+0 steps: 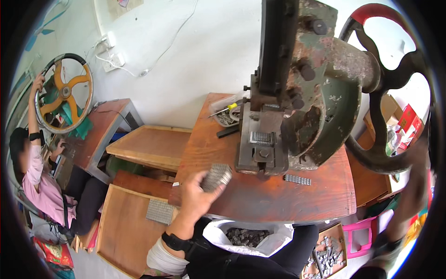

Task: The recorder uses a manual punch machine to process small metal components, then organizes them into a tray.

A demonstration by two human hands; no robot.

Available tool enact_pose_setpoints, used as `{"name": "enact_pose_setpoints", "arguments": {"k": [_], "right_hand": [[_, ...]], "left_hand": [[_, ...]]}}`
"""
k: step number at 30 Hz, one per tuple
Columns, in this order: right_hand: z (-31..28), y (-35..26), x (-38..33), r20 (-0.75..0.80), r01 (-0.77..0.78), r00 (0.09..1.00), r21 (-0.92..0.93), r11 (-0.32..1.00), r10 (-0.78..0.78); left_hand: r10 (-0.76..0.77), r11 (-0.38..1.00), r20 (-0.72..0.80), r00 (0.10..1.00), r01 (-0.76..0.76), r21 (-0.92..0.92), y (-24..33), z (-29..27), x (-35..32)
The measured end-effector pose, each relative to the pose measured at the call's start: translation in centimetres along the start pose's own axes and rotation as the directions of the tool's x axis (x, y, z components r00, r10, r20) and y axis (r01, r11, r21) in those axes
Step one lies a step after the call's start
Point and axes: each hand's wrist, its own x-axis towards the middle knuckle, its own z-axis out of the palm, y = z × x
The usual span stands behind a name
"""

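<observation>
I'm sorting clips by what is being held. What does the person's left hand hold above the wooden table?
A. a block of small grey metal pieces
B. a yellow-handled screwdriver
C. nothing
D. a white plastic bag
A: the left hand grips a block of small grey metal pieces over the edge of the wooden table, in front of the press.

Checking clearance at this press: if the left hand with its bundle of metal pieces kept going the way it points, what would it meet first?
The left hand, holding a stack of small metal pieces, points up-right toward the press base. That base would likely come first, though depth is unclear.
</observation>
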Motion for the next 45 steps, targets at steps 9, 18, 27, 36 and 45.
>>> {"name": "enact_pose_setpoints", "arguments": {"k": [9,18,27,36,45], "right_hand": [[12.2,-8.8,-14.7,0.512,-0.069,0.838,0.445,0.893,-0.191],[13.2,-8.2,-16.3,0.506,-0.207,0.862,0.418,0.884,-0.037],[13.2,-8.2,-16.4,0.476,-0.156,0.877,0.400,0.903,-0.060],[13.9,-9.0,-16.3,0.472,-0.111,0.876,0.394,0.912,-0.097],[13.4,-8.8,-16.8,0.472,-0.087,0.877,0.340,0.936,-0.090]], "left_hand": [[0.359,0.819,0.356,0.863,-0.474,0.324,0.2,2.0,-2.7],[0.311,0.662,0.326,0.893,-0.450,0.599,2.5,5.8,-2.8],[-0.217,0.016,0.629,0.747,0.647,-0.762,2.2,1.0,-3.6],[-0.204,0.367,0.717,0.667,0.731,-0.575,-2.4,3.2,-11.0],[-0.111,0.861,-0.406,0.907,0.292,0.416,-16.8,-7.6,-10.7]]}}
